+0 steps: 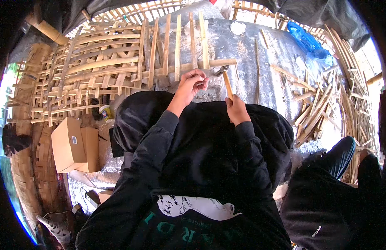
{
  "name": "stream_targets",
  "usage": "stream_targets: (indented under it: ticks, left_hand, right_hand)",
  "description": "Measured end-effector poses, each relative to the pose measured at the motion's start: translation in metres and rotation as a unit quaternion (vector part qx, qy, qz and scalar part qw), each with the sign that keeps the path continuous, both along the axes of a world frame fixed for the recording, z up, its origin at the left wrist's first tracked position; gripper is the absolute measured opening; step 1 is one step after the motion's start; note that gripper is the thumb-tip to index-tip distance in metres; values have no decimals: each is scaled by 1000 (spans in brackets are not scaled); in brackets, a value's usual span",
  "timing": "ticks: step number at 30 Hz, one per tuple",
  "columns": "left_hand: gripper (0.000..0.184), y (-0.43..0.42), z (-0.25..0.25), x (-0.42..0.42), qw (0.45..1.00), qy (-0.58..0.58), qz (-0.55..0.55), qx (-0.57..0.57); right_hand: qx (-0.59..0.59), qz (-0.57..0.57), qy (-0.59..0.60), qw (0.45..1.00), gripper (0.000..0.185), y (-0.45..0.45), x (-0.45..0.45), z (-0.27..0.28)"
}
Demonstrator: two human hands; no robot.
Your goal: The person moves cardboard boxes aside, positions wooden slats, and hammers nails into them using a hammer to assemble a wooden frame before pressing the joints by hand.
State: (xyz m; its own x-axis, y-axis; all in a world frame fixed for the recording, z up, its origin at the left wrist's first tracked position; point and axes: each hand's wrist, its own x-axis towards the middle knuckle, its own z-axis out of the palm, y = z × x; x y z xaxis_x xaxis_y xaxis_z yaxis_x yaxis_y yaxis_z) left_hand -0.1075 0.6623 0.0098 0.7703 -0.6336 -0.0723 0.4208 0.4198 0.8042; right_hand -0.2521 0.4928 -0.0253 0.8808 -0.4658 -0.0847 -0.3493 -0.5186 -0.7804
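Note:
My right hand [238, 110] is wrapped round the lower part of a hammer's wooden handle [229, 85]. The dark hammer head [221, 71] points up, near the right end of a horizontal bamboo strip [222, 62]. To the left of the head, my left hand [193, 85] is raised with its fingers pinched; what they hold, if anything, is too small to tell. Several upright bamboo slats [177, 48] cross the horizontal strip just beyond my left hand.
A woven bamboo lattice [101, 66] spreads at the left, above an open cardboard box [70, 146]. Loose bamboo pieces [316, 110] pile up at the right, below a blue plastic bag [303, 37]. Another person [322, 196] sits at the lower right.

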Motion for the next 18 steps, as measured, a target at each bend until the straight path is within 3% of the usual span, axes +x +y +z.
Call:
stream_targets:
  ticks: [15,18]
  left_hand:
    - [3,2,1,1,1000,-12,-7,-8]
    - [12,1,3,-1,1000,8,17,0]
  right_hand:
    - [-13,11,5,1000,29,-1,0,1]
    - [-14,12,15,1000,28,-1,-1,4]
